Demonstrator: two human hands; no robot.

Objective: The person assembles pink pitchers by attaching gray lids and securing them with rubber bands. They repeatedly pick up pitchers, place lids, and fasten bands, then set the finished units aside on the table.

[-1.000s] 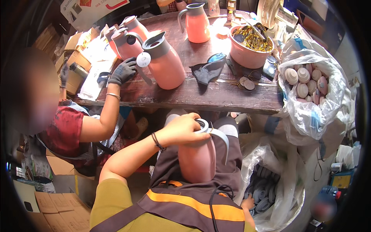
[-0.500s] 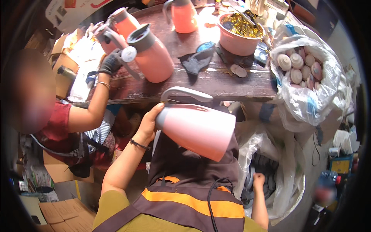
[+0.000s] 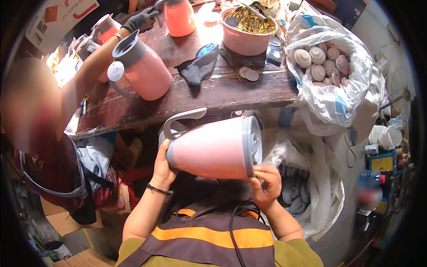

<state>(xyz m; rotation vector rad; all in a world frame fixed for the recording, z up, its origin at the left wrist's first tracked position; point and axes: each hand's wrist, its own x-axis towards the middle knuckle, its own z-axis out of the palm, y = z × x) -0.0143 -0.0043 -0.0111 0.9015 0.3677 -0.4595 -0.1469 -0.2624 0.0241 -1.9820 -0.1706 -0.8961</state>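
Note:
I hold a pink thermos jug (image 3: 213,149) with a grey handle on its side over my lap, its grey base turned to the right. My left hand (image 3: 162,167) grips the jug at its neck, under the handle. My right hand (image 3: 266,184) pinches the rim of the grey base at the lower right. Behind the jug is the wooden table (image 3: 209,95).
A co-worker on the left reaches a gloved hand (image 3: 141,20) to jugs at the table's far end. On the table: another pink jug (image 3: 142,69), a pink bowl of metal parts (image 3: 247,33), dark gloves (image 3: 200,64). Clear bags of caps (image 3: 324,62) and grey parts (image 3: 293,196) at right.
My right hand has come up from the bag at the right and taken the jug's base. The jug is now closer to level. The co-worker's gloved hand moved to the far jugs.

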